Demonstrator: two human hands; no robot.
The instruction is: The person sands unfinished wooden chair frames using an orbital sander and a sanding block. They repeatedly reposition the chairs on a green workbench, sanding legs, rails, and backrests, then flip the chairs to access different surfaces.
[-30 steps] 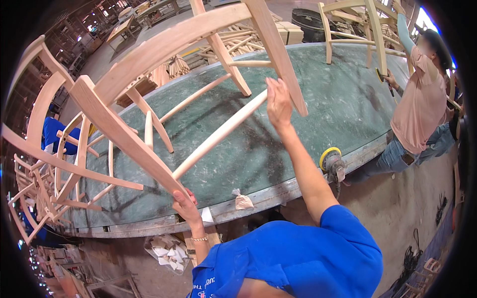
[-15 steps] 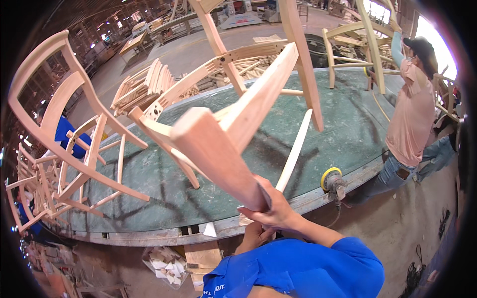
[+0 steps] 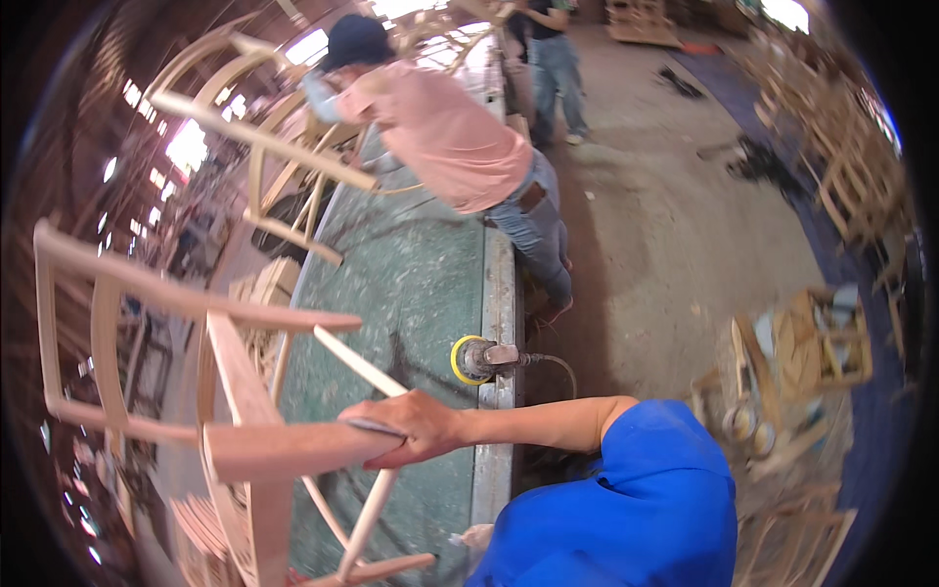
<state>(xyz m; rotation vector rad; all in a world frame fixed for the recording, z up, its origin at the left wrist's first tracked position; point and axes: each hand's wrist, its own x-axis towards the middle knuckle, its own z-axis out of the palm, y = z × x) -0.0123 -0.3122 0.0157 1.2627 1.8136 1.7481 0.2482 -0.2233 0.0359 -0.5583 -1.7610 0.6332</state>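
From here the bare wooden chair (image 3: 238, 367), tipped over the green table (image 3: 421, 269), looks stiff and fairly light, best gripped by its thick post (image 3: 293, 451), whose end the right hand (image 3: 419, 428) clamps over something thin and grey (image 3: 375, 426), arm nearly straight, left hand out of sight.

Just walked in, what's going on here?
A person in a blue shirt has the right hand around the end of one wooden member of a pale wooden chair, with a thin grey piece at the grip. The left hand is out of view. The chair is over a green-topped table. A sander with a yellow rim sits at the table's edge, unheld. Farther along, a co-worker in pink leans over the table.
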